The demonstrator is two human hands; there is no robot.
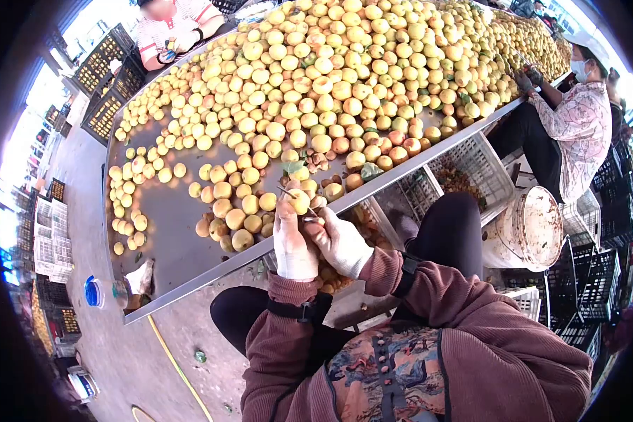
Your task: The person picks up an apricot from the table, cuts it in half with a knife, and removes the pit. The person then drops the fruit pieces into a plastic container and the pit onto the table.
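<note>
My left hand (294, 246), in a white glove with bare fingertips, is closed on a yellow apricot (299, 202) at the near edge of the sorting table. My right hand (341, 243), gloved the same way, is closed beside it, with the fingertips pinched together close to the fruit. A thin dark stick-like thing shows by the apricot; I cannot make out its kind or which hand has it. Loose apricots (243, 240) lie just beyond my hands, with a green leaf (293, 167) among them.
A big heap of apricots (330, 77) covers much of the metal-rimmed table (169, 246). Crates (475, 165) stand below its edge, near a white bucket (524, 232). A co-worker (577, 126) sits at right, another person (172, 32) across. A yellow hose (179, 366) lies on the floor.
</note>
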